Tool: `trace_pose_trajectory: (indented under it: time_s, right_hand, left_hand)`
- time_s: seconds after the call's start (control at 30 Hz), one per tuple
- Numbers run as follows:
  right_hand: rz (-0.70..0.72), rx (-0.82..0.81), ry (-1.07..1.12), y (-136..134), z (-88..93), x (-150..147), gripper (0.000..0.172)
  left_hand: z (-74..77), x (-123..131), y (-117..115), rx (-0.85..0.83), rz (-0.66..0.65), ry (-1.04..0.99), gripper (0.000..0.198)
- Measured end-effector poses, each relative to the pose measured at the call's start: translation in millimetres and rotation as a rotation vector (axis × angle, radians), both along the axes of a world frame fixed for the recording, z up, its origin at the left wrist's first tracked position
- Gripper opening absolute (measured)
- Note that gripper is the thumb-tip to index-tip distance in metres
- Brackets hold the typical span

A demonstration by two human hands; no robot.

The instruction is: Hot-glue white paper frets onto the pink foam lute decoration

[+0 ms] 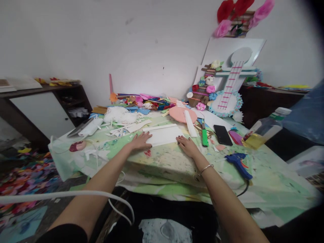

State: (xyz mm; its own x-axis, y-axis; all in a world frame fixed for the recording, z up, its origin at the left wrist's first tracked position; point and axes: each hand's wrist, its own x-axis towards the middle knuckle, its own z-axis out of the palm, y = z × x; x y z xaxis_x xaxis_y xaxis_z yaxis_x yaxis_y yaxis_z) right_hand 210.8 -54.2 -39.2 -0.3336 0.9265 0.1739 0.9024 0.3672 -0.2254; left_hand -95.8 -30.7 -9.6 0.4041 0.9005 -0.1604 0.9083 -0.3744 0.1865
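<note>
Both hands rest flat on a white foam sheet (164, 135) on a paint-spattered table (167, 162).

The left hand (140, 141) lies with fingers spread and released on the sheet's left near corner. The right hand (186, 145), also flat and unclenched, touches the right near corner with its fingertips. A narrow white strip (159, 127) runs along the sheet's far edge. A green utility knife (204, 137) lies just beside the right hand, with a black phone (222, 135) beyond it and a blue glue gun (239, 164) nearer the table's front edge. Bare tabletop stretches between the sheet and the front edge. Paper scraps (126, 126) crowd the left and far sides.
</note>
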Motion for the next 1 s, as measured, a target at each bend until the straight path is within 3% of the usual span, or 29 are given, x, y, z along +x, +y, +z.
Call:
trace_pose_trajectory:
  time_s: [0.27, 0.6, 0.77, 0.87, 1.0]
  right_hand:
    - [0.002, 0.007, 0.002, 0.4, -1.0, 0.3, 0.043]
    - [0.009, 0.015, 0.014, -2.7, 1.3, -0.8, 0.043]
    - [-0.023, 0.061, 0.025, -8.7, 5.7, -4.5, 0.041]
    - [-0.161, 0.137, 0.046, -8.2, 13.2, -1.6, 0.042]
    - [-0.584, 0.278, 0.116, -5.4, 22.3, 12.4, 0.043]
  left_hand:
    - [2.9, -10.4, 8.8, -0.074, -0.049, -0.003, 0.075]
    - [18.7, -14.5, -1.7, -0.166, -0.081, -0.078, 0.081]
    - [7.8, -28.6, 14.0, -0.097, -0.022, -0.162, 0.077]
    - [-0.5, -35.9, 40.8, 0.092, 0.055, -0.338, 0.066]
    - [-1.5, -28.4, 79.5, 0.267, 0.143, -0.329, 0.049]
